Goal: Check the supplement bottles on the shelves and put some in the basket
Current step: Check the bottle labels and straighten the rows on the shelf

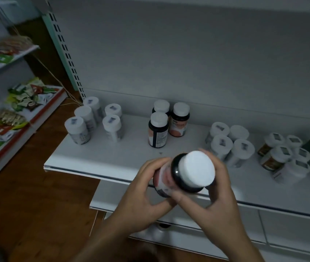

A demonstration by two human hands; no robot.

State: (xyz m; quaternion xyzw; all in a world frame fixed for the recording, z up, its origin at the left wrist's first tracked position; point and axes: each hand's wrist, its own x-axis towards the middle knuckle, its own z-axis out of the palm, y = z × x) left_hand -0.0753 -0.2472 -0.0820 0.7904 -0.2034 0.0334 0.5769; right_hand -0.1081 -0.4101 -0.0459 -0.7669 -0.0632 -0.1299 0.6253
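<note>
We record both hands at lower centre of the frame. The left hand (146, 188) has its grip curled round the label side of a dark supplement bottle (199, 169). The right hand (220, 195) has its grip curled round the same bottle below the white cap. The bottle is tilted, cap toward the camera, above the front edge of the white shelf (112, 157). Beyond, at centre, three matching dark bottles (158, 129) stand upright. White bottles (93, 120) cluster at their left, further white bottles (229, 144) at their right. Snack packets (23, 99) lie at the left edge.
</note>
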